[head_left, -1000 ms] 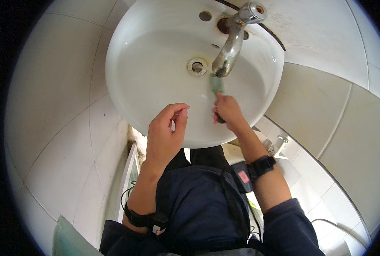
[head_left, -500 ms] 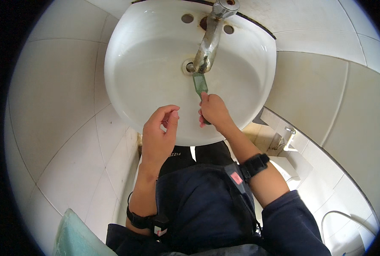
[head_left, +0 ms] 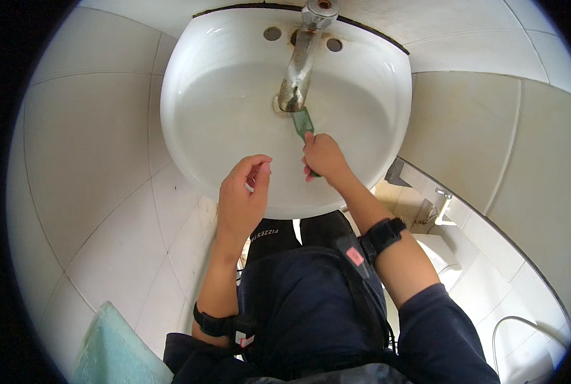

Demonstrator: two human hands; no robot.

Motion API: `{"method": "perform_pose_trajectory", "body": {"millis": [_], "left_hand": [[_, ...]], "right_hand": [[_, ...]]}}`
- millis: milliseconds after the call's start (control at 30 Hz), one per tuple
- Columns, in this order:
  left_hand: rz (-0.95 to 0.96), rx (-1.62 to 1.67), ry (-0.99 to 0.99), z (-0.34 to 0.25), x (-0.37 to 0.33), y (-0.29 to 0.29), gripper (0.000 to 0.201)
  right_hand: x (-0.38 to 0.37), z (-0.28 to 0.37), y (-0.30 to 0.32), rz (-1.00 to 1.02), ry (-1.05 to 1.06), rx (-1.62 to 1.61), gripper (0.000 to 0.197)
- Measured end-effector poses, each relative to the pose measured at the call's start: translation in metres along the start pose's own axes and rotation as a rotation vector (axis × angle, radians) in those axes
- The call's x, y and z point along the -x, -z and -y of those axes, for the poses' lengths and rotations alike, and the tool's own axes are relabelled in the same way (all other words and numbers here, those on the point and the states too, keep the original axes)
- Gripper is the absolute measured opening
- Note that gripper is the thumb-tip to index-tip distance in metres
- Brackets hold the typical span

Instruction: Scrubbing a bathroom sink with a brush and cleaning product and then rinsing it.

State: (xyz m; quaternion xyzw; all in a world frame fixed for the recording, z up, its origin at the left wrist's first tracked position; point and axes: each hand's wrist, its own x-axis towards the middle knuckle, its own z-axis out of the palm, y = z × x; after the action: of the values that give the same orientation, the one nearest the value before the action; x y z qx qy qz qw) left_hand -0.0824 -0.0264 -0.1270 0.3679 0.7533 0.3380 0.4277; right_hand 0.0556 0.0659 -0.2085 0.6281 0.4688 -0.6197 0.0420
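Observation:
My right hand (head_left: 325,157) is closed around the handle of a green scrub brush (head_left: 303,123) with a flat, rectangular head. The head lies in the white washbasin (head_left: 202,137), just below the tap spout and beside the drain; its bristle side is hidden. Over the basin's front left part hovers my left hand (head_left: 242,185), its fingers loosely bent and the thumb a little apart, holding nothing. Above the drain hangs a worn, stained metal tap (head_left: 298,70), partly covering the drain ring (head_left: 277,104).
Tiled walls (head_left: 99,141) stand close on the left and behind the basin. At right, past a ledge, are a white pipe fitting (head_left: 443,208), a white toilet (head_left: 440,256) and a hose (head_left: 503,323). A pale turquoise object (head_left: 115,349) juts in at lower left.
The view has shifted slightly. My right hand and the brush have moved a little farther into the basin, the head still near the drain. My left hand stays much the same.

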Motion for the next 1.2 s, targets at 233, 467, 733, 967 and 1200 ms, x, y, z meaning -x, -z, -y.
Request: {"method": "perform_pose_trajectory", "body": {"millis": [233, 467, 733, 967, 1200], "left_hand": [[0.008, -0.049, 0.023, -0.005, -0.012, -0.002, 0.017], [0.044, -0.056, 0.012, -0.004, -0.011, -0.01, 0.018], [0.04, -0.039, -0.011, 0.02, -0.018, -0.018, 0.017], [0.1, -0.428, -0.162, 0.049, -0.093, -0.053, 0.021], [0.085, -0.627, -0.338, 0.072, -0.112, -0.066, 0.017]], "right_hand": [[-0.011, 0.007, 0.012, 0.052, 0.0, -0.048, 0.043], [-0.02, 0.015, 0.014, 0.019, -0.059, -0.141, 0.039], [-0.013, 0.01, 0.019, 0.103, -0.029, 0.013, 0.043], [0.027, 0.001, 0.041, 0.004, 0.011, -0.032, 0.048], [0.08, -0.023, 0.06, 0.037, -0.109, -0.232, 0.038]]}}
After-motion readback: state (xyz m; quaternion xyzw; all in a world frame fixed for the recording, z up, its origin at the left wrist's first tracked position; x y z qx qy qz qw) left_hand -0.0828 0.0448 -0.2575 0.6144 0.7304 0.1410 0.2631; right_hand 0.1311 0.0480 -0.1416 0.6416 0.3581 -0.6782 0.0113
